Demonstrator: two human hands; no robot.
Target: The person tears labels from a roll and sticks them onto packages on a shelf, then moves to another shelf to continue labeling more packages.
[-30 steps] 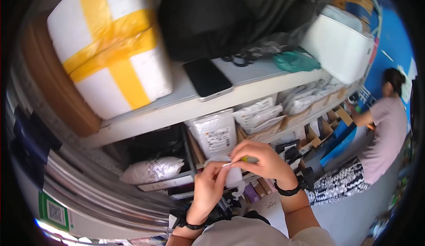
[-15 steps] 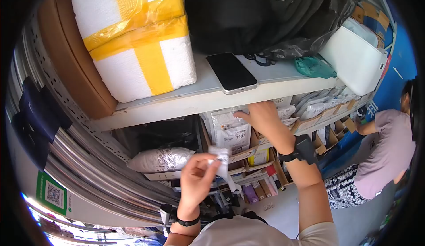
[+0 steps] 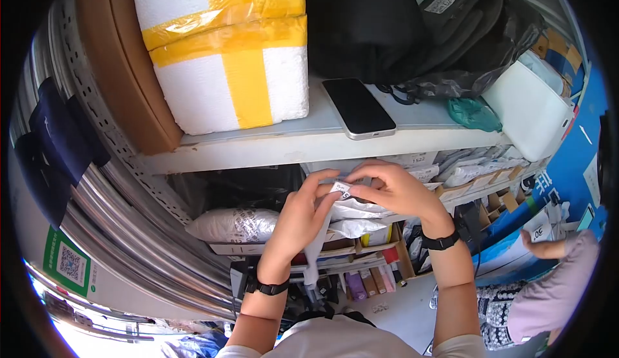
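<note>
My left hand (image 3: 303,213) pinches a small white printed label (image 3: 340,190) between thumb and fingers, and a pale strip hangs below it. My right hand (image 3: 393,190) meets it from the other side, its thumb and fingertips closed at the label's right edge. Behind and under the hands lies a white plastic package (image 3: 358,210) in the lower shelf row, partly hidden by the fingers. A silver-white plastic parcel (image 3: 235,226) rests left of my left hand. Above the hands, a black phone (image 3: 359,108) lies on the upper shelf.
The upper shelf (image 3: 245,145) holds a taped foam box (image 3: 225,55), black bags (image 3: 367,23), a green bag (image 3: 474,113) and a white bin (image 3: 532,106). Metal poles (image 3: 129,222) stand left. Another person (image 3: 554,287) at right holds a white package (image 3: 541,229).
My right hand has left the packages and come to the label beside my left hand. My left hand has moved up and right. The other person now has a package in hand.
</note>
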